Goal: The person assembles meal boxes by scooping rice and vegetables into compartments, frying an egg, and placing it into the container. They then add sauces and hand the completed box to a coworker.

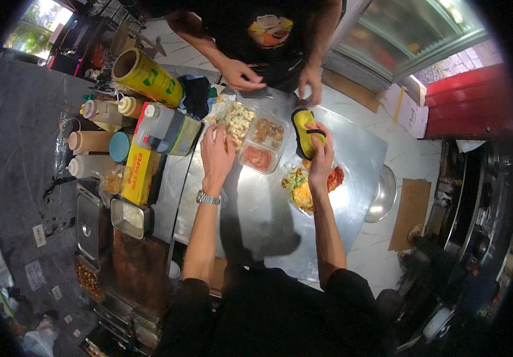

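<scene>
Holding a yellow-and-black object (pixel 301 124) seems the step — right hand (pixel 322 146) clamped on it beside the divided tray (pixel 263 146), left hand (pixel 217 152) at the tray's left edge, grip unclear. Next probably needs care.

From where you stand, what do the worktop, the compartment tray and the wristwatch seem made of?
The worktop looks like stainless steel, grey with a satin sheen. The compartment tray is probably clear plastic, judging by its glossy, see-through rim. The wristwatch seems polished metal: its segmented band glints silver.
</scene>
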Demonstrator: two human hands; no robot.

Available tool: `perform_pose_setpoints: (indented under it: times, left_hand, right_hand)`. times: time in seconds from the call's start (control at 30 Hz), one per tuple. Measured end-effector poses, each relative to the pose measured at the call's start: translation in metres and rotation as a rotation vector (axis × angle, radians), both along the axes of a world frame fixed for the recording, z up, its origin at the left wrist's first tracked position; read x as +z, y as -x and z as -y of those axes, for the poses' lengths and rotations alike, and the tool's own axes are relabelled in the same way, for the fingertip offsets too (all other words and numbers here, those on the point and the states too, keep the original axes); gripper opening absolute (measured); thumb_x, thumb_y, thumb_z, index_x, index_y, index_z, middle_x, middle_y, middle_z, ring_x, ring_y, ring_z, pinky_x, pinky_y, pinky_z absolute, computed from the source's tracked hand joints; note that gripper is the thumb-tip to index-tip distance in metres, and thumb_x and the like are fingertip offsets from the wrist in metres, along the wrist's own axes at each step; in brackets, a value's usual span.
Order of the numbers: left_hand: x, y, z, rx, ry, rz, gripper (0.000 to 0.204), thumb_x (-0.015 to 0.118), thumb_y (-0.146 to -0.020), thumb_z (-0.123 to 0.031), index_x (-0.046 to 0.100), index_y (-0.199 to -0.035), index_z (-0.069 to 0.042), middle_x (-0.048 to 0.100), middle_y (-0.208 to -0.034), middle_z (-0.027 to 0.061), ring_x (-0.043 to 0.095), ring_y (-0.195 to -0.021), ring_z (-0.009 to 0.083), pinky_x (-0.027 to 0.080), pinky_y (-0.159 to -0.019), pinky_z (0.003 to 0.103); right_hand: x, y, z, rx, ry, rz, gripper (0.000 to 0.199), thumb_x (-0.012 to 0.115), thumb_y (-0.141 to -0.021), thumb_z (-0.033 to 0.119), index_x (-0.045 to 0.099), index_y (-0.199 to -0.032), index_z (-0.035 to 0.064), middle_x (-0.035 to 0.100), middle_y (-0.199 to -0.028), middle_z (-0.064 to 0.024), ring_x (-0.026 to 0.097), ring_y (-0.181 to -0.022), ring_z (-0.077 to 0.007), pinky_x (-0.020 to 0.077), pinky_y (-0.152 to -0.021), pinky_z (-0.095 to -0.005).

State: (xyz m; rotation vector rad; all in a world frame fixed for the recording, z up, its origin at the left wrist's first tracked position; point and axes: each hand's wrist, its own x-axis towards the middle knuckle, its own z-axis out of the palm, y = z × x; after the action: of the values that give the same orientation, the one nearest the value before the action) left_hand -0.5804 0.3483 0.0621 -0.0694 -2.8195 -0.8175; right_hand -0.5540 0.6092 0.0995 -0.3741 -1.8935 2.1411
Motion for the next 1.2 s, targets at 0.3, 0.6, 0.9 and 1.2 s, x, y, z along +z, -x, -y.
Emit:
perform_pose_setpoints:
  times: [0.3, 0.6, 0.9, 1.2]
  left_hand:
    - [-0.023, 0.083, -0.035, -0.236, 0.181, -0.106, 0.039, 0.056, -0.102, -0.027, 0.060, -0.137, -0.013, 0.051, -0.144, 0.0189, 0.048, -0.135, 0.0365, 0.035, -0.112, 0.056]
    - [-0.053, 0.095, -0.050, -0.177, 0.153, -0.139, 0.020, 0.063, -0.096, -0.028, 0.067, -0.105, -0.011, 0.060, -0.114, 0.0095, 0.055, -0.117, 0.0281, 0.032, -0.107, 0.059]
    - [-0.058, 0.098, -0.050, -0.127, 0.153, -0.092, 0.023, 0.060, -0.098, -0.030, 0.068, -0.106, -0.010, 0.059, -0.115, 0.0106, 0.054, -0.118, 0.0288, 0.033, -0.105, 0.058]
    - [-0.054, 0.097, -0.047, -0.017, 0.239, 0.007, 0.023, 0.058, -0.100, -0.030, 0.065, -0.105, -0.009, 0.056, -0.109, 0.0116, 0.053, -0.112, 0.0304, 0.034, -0.097, 0.056]
  right_hand:
    - [-0.064, 0.109, 0.036, 0.220, -0.803, -0.133, 0.030, 0.056, -0.100, 0.016, 0.064, -0.123, -0.0030, 0.061, -0.129, -0.0221, 0.061, -0.117, -0.0419, 0.0485, -0.102, -0.0429]
    - [-0.100, 0.138, 0.019, 0.755, -1.132, -0.075, 0.017, 0.060, -0.090, 0.014, 0.062, -0.099, -0.0001, 0.065, -0.105, -0.0222, 0.064, -0.100, -0.0439, 0.0531, -0.088, -0.0517]
    - [-0.081, 0.130, -0.047, 0.993, -1.243, -0.061, 0.019, 0.059, -0.088, 0.008, 0.053, -0.105, 0.0025, 0.063, -0.100, -0.0203, 0.064, -0.098, -0.0439, 0.0526, -0.083, -0.0516]
    - [-0.039, 0.128, -0.079, 0.607, -0.965, 0.119, 0.024, 0.056, -0.104, 0.026, 0.061, -0.107, 0.0024, 0.066, -0.098, -0.0230, 0.065, -0.096, -0.0444, 0.0523, -0.080, -0.0494]
